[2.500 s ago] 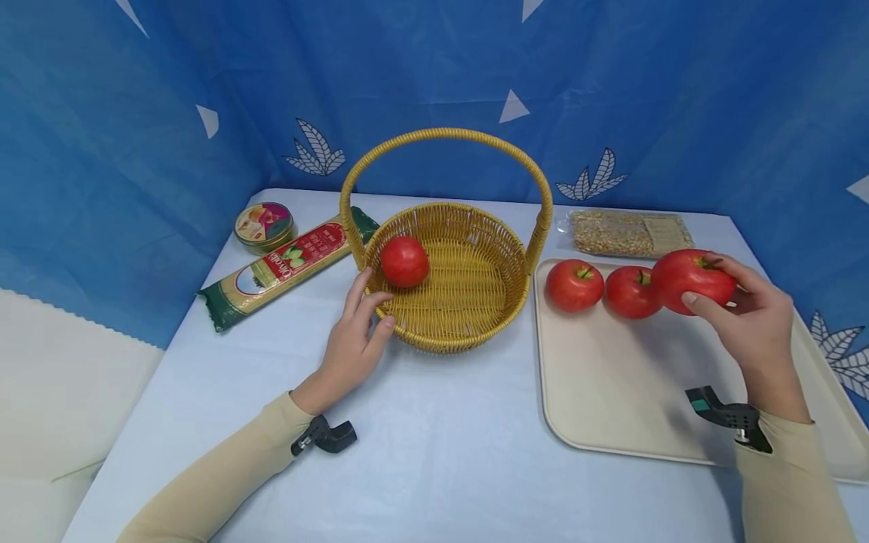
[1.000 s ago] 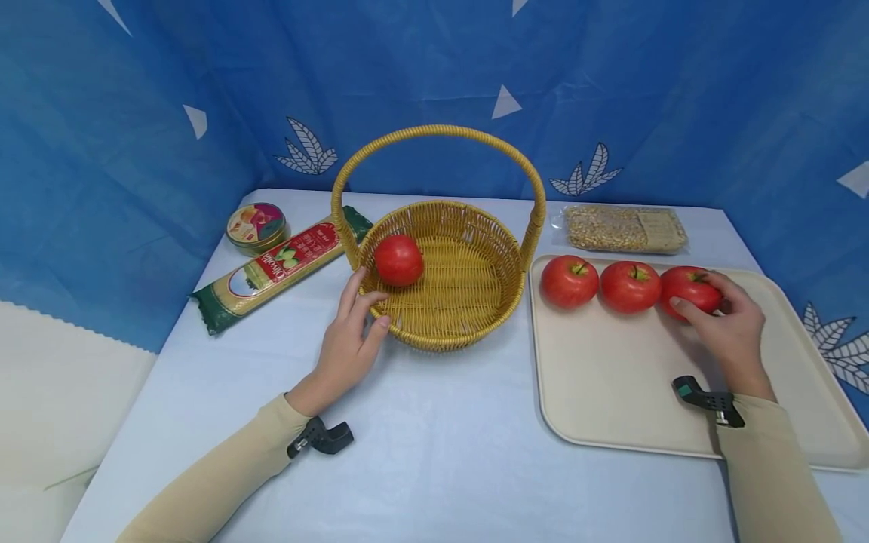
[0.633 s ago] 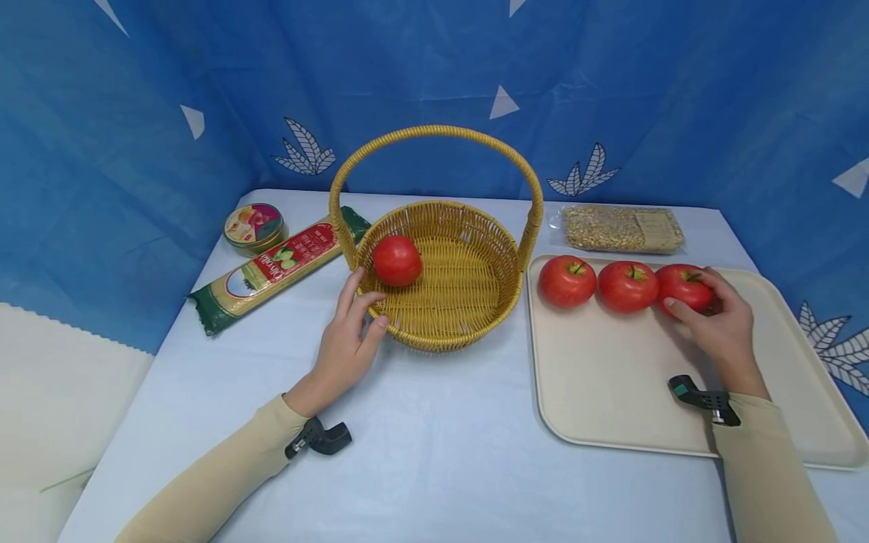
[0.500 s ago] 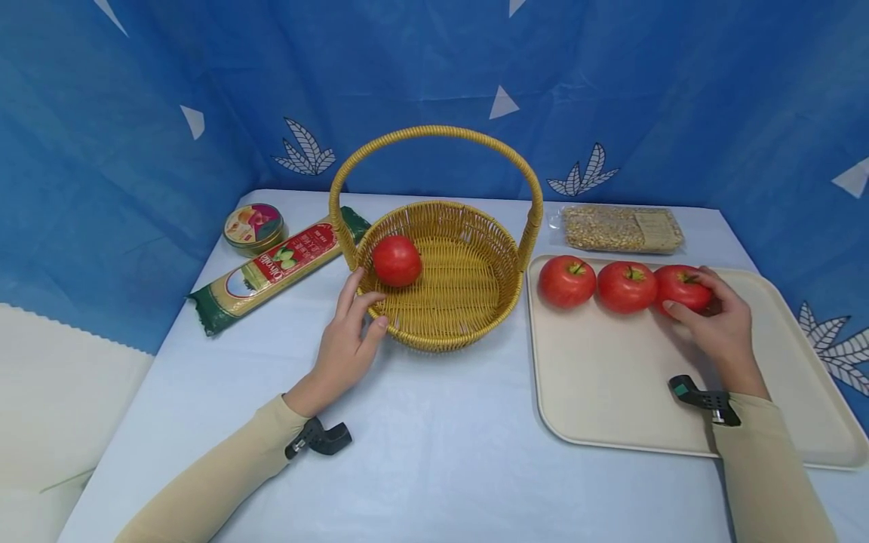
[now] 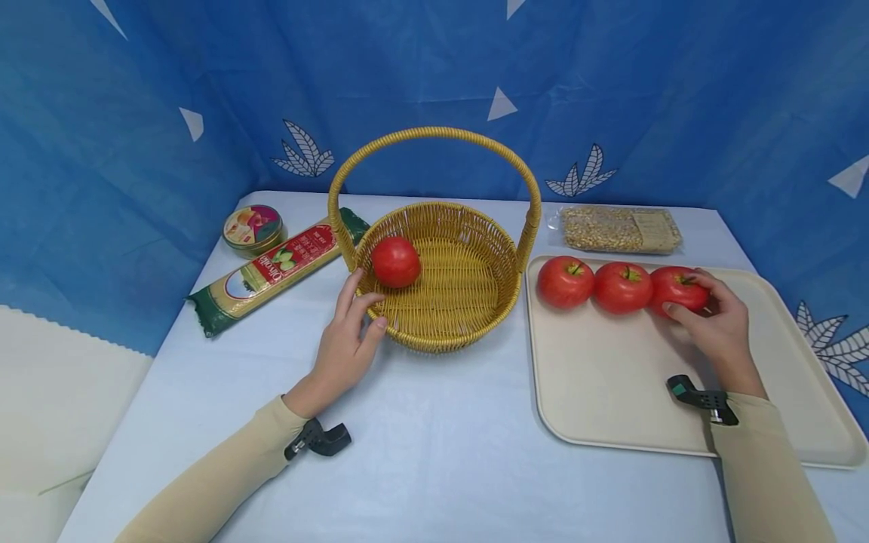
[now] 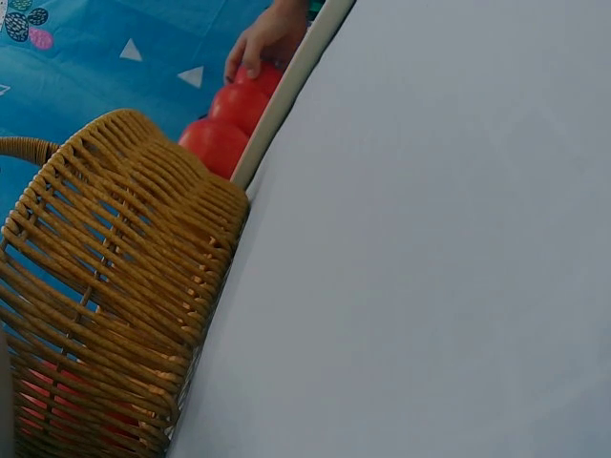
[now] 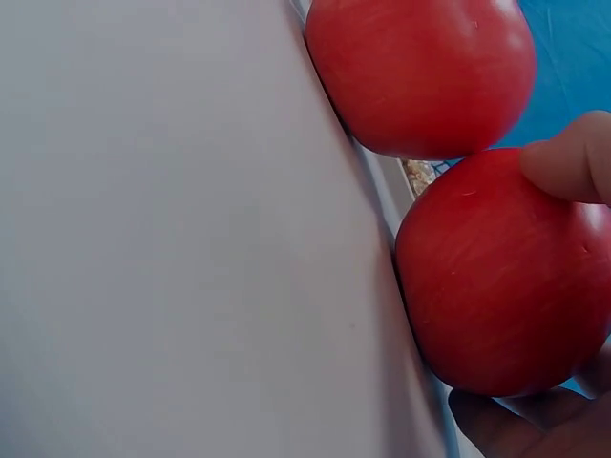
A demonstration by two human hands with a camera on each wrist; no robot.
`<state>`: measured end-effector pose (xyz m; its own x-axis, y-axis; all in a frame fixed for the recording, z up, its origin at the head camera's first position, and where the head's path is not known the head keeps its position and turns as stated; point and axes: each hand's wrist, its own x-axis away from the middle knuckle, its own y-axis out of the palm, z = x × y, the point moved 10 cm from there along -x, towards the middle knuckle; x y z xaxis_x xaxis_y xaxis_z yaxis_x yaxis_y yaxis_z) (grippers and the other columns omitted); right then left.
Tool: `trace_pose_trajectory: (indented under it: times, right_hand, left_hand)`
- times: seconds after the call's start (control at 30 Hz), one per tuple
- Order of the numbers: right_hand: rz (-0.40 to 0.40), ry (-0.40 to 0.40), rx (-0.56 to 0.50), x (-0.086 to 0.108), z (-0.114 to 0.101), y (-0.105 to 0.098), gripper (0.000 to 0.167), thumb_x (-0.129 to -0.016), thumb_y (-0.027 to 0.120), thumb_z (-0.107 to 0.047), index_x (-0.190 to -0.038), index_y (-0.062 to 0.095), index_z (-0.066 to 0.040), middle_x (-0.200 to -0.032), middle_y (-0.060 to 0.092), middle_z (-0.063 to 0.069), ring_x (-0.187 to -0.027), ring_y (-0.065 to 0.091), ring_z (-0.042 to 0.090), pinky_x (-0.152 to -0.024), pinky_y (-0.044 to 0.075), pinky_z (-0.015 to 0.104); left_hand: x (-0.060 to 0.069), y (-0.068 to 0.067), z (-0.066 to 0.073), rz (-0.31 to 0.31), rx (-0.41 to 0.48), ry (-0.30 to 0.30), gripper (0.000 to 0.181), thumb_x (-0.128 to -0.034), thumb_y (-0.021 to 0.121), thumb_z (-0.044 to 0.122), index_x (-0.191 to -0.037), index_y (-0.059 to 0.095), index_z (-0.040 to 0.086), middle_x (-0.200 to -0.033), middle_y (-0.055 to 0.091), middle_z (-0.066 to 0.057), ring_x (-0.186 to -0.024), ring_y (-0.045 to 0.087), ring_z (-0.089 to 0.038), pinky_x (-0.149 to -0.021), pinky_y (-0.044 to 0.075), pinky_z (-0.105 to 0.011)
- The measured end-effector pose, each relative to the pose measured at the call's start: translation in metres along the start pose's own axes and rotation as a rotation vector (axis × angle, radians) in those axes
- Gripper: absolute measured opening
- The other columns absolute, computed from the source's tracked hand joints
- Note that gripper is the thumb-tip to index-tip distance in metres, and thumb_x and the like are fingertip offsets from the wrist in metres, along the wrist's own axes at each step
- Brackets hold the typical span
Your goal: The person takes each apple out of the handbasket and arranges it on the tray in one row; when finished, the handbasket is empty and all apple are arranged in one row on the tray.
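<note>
In the head view my right hand (image 5: 723,320) grips a red apple (image 5: 679,288) at the back of a beige tray (image 5: 611,392). Two more red apples, a middle one (image 5: 622,287) and a left one (image 5: 566,282), sit in a row beside it. The right wrist view shows the thumb and fingers (image 7: 573,162) on opposite sides of the held apple (image 7: 506,277), which touches its neighbour (image 7: 420,72). My left hand (image 5: 342,354) rests at the left front rim of a yellow wicker basket (image 5: 441,343), fingers relaxed. Inside it, at the left, lies one red apple (image 5: 396,262).
A pack of spaghetti (image 5: 271,275) lies diagonally left of the basket, with a round tin (image 5: 253,228) behind it. A clear bag of grains (image 5: 619,229) is behind the tray. The basket's tall handle (image 5: 434,133) arches above it. Blue cloth (image 5: 434,68) hangs behind the table.
My right hand has lowered the apple onto the tray beside the other two, then shifted it slightly left against its neighbour. The left hand stays at the basket rim.
</note>
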<state>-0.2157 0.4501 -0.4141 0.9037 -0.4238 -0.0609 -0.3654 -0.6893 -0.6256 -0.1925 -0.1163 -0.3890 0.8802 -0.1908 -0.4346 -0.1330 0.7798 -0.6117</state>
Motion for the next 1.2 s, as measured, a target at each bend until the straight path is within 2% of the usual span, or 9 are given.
trace_pose_trajectory:
  times: [0.23,0.43,0.57,0.63,0.73,0.83,0.97,1.07,1.2]
  right_hand:
    - [0.010,0.012,-0.017,-0.0004,0.0022,-0.0007,0.063,-0.094,0.070,-0.014,-0.152,0.048,-0.025,-0.165,0.037,-0.004,-0.135,0.043,0.013,-0.113,0.042,0.025]
    - [0.023,0.015,-0.037,0.0007,0.0017,-0.0017,0.058,-0.095,0.067,-0.013,-0.149,0.052,-0.027,-0.162,0.042,-0.006,-0.132,0.044,0.009,-0.113,0.043,0.026]
    - [0.037,0.008,-0.068,0.0014,0.0006,-0.0028,0.055,-0.094,0.068,-0.011,-0.146,0.056,-0.023,-0.157,0.048,-0.007,-0.124,0.046,0.002,-0.107,0.045,0.018]
    - [0.039,0.017,-0.073,0.0016,0.0011,-0.0026,0.054,-0.095,0.068,-0.012,-0.146,0.056,-0.023,-0.157,0.048,-0.007,-0.126,0.046,0.003,-0.108,0.044,0.019]
    - [0.030,0.037,-0.065,0.0014,0.0017,-0.0015,0.055,-0.096,0.066,-0.014,-0.149,0.053,-0.025,-0.161,0.043,-0.007,-0.137,0.044,0.010,-0.113,0.042,0.026]
    - [0.018,0.051,-0.054,0.0009,0.0015,-0.0004,0.056,-0.098,0.065,-0.016,-0.151,0.050,-0.027,-0.164,0.039,-0.007,-0.147,0.039,0.018,-0.117,0.039,0.033]
    - [0.011,0.044,-0.054,0.0009,0.0001,-0.0005,0.058,-0.098,0.064,-0.017,-0.152,0.048,-0.029,-0.165,0.037,-0.006,-0.150,0.037,0.021,-0.117,0.039,0.034]
    - [0.010,0.030,-0.067,0.0013,-0.0004,-0.0013,0.058,-0.098,0.064,-0.016,-0.153,0.047,-0.030,-0.165,0.037,-0.006,-0.150,0.036,0.020,-0.117,0.039,0.034]
    - [0.009,0.017,-0.082,0.0021,-0.0001,-0.0023,0.057,-0.099,0.063,-0.016,-0.152,0.048,-0.029,-0.164,0.038,-0.006,-0.151,0.036,0.019,-0.118,0.038,0.033]
  left_hand:
    - [0.0000,0.0003,-0.0008,-0.001,0.009,-0.002,0.035,-0.1023,0.055,0.024,-0.130,0.057,0.003,-0.168,0.025,-0.018,-0.119,0.060,-0.039,-0.074,0.051,-0.044]
    - [0.0006,0.0001,-0.0004,0.004,0.006,0.005,0.036,-0.1038,0.053,0.028,-0.130,0.057,0.003,-0.168,0.025,-0.018,-0.112,0.062,-0.038,-0.072,0.049,-0.042]
    - [0.0008,-0.0002,-0.0003,0.007,0.006,0.008,0.037,-0.1041,0.052,0.029,-0.130,0.057,0.003,-0.167,0.025,-0.019,-0.106,0.063,-0.037,-0.071,0.049,-0.042]
    - [0.0006,-0.0001,-0.0004,0.006,0.010,0.007,0.037,-0.1039,0.053,0.029,-0.130,0.057,0.003,-0.167,0.026,-0.020,-0.101,0.063,-0.036,-0.071,0.049,-0.043]
    - [0.0000,-0.0003,0.0000,0.007,0.008,0.010,0.036,-0.1033,0.054,0.027,-0.129,0.057,0.003,-0.167,0.026,-0.020,-0.113,0.062,-0.040,-0.074,0.052,-0.047]
    - [-0.0006,-0.0009,0.0001,0.010,0.007,0.010,0.034,-0.1026,0.054,0.025,-0.129,0.058,0.003,-0.167,0.026,-0.021,-0.113,0.062,-0.042,-0.072,0.051,-0.046]
    - [-0.0008,-0.0012,-0.0006,0.010,0.004,0.008,0.034,-0.1028,0.054,0.024,-0.129,0.058,0.003,-0.167,0.026,-0.020,-0.103,0.063,-0.038,-0.067,0.047,-0.041]
    - [-0.0005,-0.0009,-0.0007,0.009,0.005,0.010,0.035,-0.1032,0.053,0.025,-0.129,0.058,0.003,-0.167,0.026,-0.020,-0.117,0.061,-0.041,-0.070,0.050,-0.045]
    - [0.0001,0.0000,-0.0010,0.005,0.014,0.010,0.035,-0.1027,0.054,0.024,-0.129,0.058,0.002,-0.167,0.026,-0.021,-0.135,0.051,-0.045,-0.078,0.054,-0.054]
